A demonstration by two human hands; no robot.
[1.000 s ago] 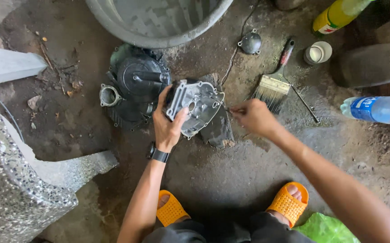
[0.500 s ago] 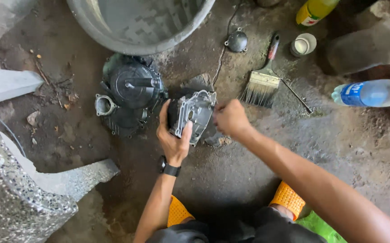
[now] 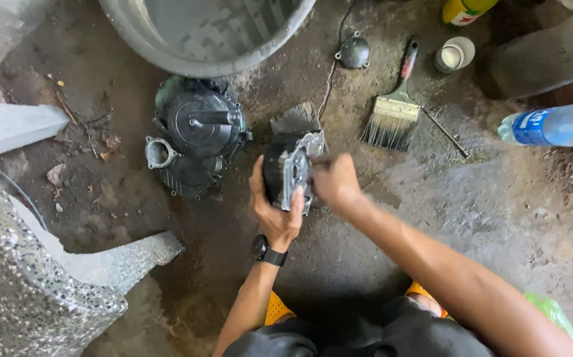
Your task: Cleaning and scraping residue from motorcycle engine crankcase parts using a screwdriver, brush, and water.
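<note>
Clasped in the left hand (image 3: 274, 210) at centre frame, pinched by the right hand (image 3: 333, 180), the cover (image 3: 291, 170) looks heavy, rigid, greasy; best gripped by its rim.

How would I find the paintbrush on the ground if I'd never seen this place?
Start at the big grey tub at the top, then look right, past the small round dark cap. The paintbrush lies flat on the dirt floor; it alone has pale bristles and a red-and-black handle.

Down on the grimy concrete floor (image 3: 498, 225) sits a black engine cover (image 3: 197, 135), just under a big grey basin (image 3: 207, 39). Over to the right lie a paintbrush (image 3: 392, 112), a thin metal rod (image 3: 446, 132) and a plastic bottle (image 3: 551, 125) on its side.
</note>
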